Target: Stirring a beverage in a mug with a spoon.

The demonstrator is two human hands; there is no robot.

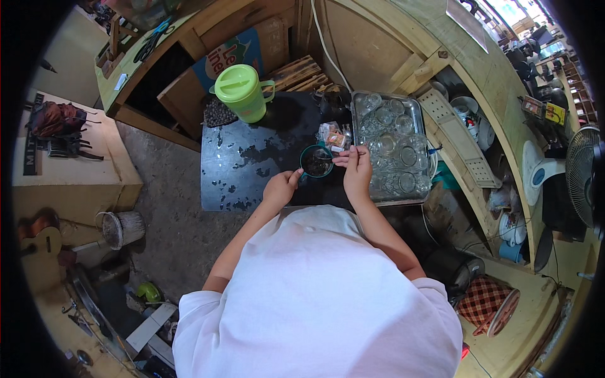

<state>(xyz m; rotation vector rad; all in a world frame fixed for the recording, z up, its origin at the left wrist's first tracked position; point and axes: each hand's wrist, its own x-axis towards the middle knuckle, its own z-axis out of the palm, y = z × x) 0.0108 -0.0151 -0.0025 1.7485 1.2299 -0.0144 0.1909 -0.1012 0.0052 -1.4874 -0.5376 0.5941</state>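
My left hand (283, 185) grips the short handle of a round green-rimmed vessel (316, 161), a cup or a strainer. Something dark is inside it; I cannot tell what. Between the fingers of my right hand (355, 166) is a thin metal spoon (326, 157), whose far end reaches over the vessel's right side. Just beyond the rim lie small packets in clear plastic (335, 137). To the right of my right hand, a rectangular metal tray (399, 201) holds several clear glass cups (404, 124). All these are on or above a dark, wet table (236, 160).
A light green lidded pitcher (242, 94) stands at the table's back left, beside a dark pebbled mat (219, 113). A dark glass pot (334, 98) is at the back. Wooden shelving (472, 137) curves along the right, near a fan (581, 175). A bucket (120, 229) sits on the left floor.
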